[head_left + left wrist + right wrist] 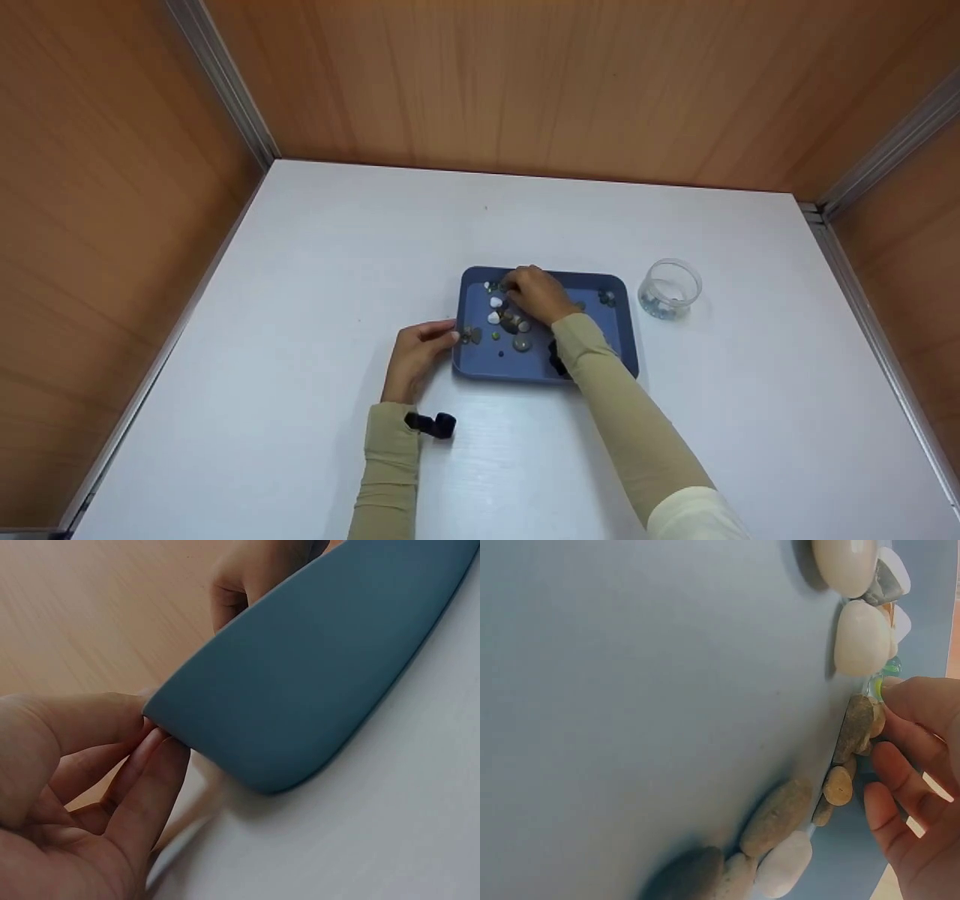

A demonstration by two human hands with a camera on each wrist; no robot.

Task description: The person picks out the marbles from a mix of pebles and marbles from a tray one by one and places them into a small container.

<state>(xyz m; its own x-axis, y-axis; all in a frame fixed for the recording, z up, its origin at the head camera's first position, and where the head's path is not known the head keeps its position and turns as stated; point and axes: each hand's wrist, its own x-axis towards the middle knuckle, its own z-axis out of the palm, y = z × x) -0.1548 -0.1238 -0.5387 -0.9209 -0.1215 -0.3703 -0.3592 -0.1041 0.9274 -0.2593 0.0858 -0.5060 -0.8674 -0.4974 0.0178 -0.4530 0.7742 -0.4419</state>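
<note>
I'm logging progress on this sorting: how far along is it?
Partly done, it seems: the glass jar already holds some blue-grey pieces. In hand: the right hand picks among the pebbles at the blue tray's far left corner, while the left hand grips the tray's rim. Left: many pebbles and small beads remain in the tray.

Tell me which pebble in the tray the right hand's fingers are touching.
The right hand touches the elongated grey-brown pebble standing on edge beside a greenish glass bead. The two white pebbles above it and the flat ones below lie untouched.
</note>
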